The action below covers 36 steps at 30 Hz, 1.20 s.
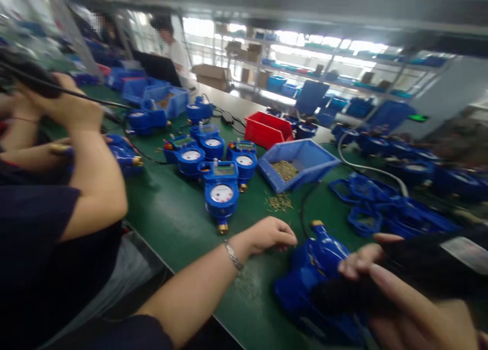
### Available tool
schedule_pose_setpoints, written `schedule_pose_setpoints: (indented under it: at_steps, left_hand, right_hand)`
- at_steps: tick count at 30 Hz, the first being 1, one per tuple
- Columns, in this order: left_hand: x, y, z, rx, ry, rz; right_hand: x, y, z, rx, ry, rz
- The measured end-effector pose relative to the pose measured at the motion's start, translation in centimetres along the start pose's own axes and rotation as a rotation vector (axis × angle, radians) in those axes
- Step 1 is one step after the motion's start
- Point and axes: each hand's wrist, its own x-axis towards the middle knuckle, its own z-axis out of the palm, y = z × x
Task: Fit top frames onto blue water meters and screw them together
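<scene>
My left hand (272, 234), a bracelet on its wrist, is held over the green bench with its fingers curled together; whatever may be in them is hidden. Just right of it a blue water meter (324, 253) lies tilted, its brass threaded end pointing away from me. My right hand (415, 294) is wrapped around a black electric screwdriver (423, 258), whose dark front end reaches over the meter's blue housing. Motion blur hides where its tip touches. Small brass-coloured screws (280, 202) lie scattered beyond my left hand.
A blue bin (314, 162) holds more screws, with a red bin (267, 129) behind it. Several assembled meters (221, 192) stand mid-bench. Blue ring-shaped covers (365, 220) are piled at right near a pale cable (373, 168). A co-worker's arm (95, 172) is close on the left.
</scene>
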Motion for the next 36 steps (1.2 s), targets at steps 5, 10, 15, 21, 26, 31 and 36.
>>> schedule_pose_setpoints:
  at_steps: [5, 10, 15, 21, 26, 31, 36]
  left_hand:
    - [0.1, -1.0, 0.9, 0.049, -0.046, 0.049]
    - [-0.3, -0.9, 2.4, 0.189, -0.048, 0.117]
    - [-0.2, -0.7, 3.8, 0.393, -0.040, 0.175]
    - [-0.3, 1.6, 4.7, 0.683, -0.059, 0.148]
    - [0.1, 3.2, 5.4, 0.796, -0.058, 0.073]
    - [0.6, 2.0, 5.1, 0.647, -0.058, -0.052]
    - [-0.3, 0.0, 3.8, 0.443, 0.145, -0.091]
  right_hand:
    - [0.9, -1.4, -0.6, 0.095, -0.121, 0.000]
    - [1.1, -1.8, -0.7, 0.129, -0.141, -0.001]
    - [1.0, -2.0, -0.9, 0.128, -0.130, -0.009]
    - [1.9, -4.4, -1.8, -0.007, 0.042, -0.105]
    - [3.0, -4.9, -1.9, -0.040, 0.317, -0.260]
    - [3.7, -3.5, -1.3, -0.018, 0.433, -0.371]
    - [4.2, -2.6, -1.0, 0.023, 0.444, -0.325]
